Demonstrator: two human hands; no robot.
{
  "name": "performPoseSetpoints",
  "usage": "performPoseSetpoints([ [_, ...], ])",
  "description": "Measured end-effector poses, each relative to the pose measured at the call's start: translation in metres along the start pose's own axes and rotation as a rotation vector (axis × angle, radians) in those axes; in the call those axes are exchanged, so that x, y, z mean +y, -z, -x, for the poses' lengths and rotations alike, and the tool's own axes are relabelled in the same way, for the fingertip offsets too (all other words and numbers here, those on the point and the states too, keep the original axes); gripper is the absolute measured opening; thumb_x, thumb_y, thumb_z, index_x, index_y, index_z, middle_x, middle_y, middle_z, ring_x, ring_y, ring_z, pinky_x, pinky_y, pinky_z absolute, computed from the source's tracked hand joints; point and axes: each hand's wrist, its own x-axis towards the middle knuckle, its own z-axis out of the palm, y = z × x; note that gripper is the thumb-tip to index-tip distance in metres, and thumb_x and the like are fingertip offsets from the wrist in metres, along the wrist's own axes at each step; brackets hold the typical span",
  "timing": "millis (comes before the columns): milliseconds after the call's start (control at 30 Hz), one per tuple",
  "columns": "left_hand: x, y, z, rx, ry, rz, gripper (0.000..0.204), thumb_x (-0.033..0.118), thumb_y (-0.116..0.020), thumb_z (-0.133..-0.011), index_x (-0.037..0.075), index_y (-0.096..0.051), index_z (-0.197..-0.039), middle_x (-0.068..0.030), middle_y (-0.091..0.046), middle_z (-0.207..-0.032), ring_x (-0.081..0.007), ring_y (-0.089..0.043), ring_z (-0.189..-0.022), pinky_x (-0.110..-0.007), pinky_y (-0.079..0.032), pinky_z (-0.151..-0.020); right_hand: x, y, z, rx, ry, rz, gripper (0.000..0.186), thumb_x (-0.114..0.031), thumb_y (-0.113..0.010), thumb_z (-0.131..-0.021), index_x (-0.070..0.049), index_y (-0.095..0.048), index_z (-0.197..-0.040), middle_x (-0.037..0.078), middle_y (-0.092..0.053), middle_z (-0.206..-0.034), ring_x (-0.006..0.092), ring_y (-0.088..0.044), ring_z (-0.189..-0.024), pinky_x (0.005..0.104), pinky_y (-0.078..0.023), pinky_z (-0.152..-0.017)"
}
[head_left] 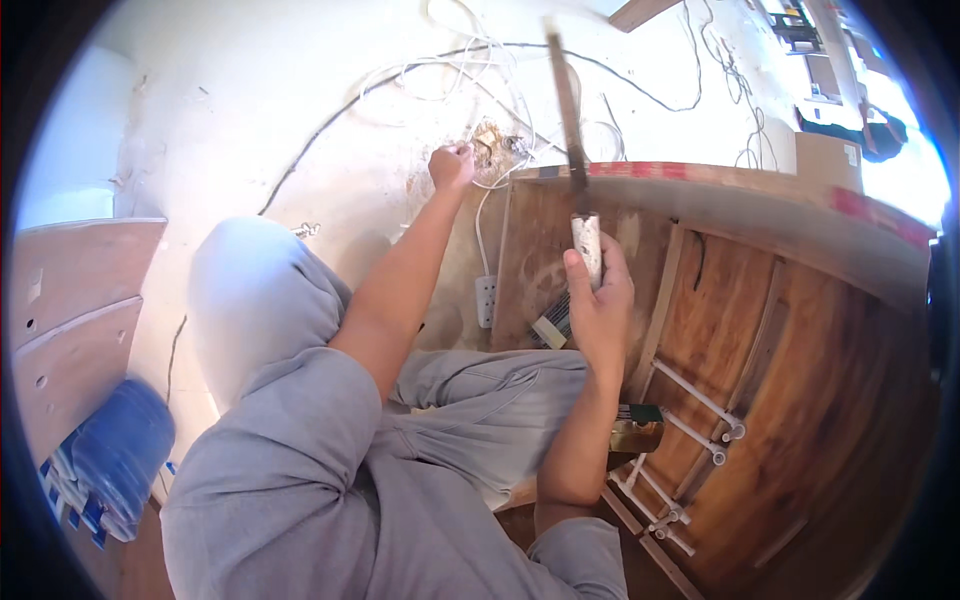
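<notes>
My left hand is closed at the brownish pile of small debris on the pale floor, among loose white cables; what its fingers hold is too small to make out. My right hand is wrapped round the worn white handle of a long, narrow, dark blade-like tool, held upright over the wooden box's edge. A white power strip lies below the cables, beside the box.
At right stands an open wooden box with white pipes inside. A cardboard box and a person are at upper right. Wooden boards and a blue plastic bundle are at left. A black cable crosses the floor.
</notes>
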Motion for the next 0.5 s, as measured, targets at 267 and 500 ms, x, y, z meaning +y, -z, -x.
performPoseSetpoints([
  [267,-0.019,0.015,0.015,0.077,0.107,0.514,0.022,0.018,-0.061,-0.084,0.001,-0.063,-0.098,-0.0072,-0.065,-0.086,-0.0183,-0.063,-0.071,-0.03,-0.048,-0.064,-0.007,-0.015,-0.011,0.068,0.258,0.453,0.024,-0.023,-0.056,-0.088,-0.007,-0.056,-0.106,0.017,-0.062,-0.096,0.038,-0.057,-0.095,0.0432,-0.044,-0.079],
  [500,-0.009,0.045,0.05,-0.24,0.421,1.161,0.029,0.017,-0.05,-0.093,-0.001,-0.049,-0.115,-0.0121,-0.058,-0.105,-0.0229,-0.059,-0.096,-0.036,-0.05,-0.085,-0.038,-0.007,-0.039,-0.064,0.478,1.022,0.017,-0.016,-0.053,-0.085,-0.012,-0.064,-0.098,0.01,-0.065,-0.091,0.0296,-0.061,-0.09,0.0488,-0.042,-0.08],
])
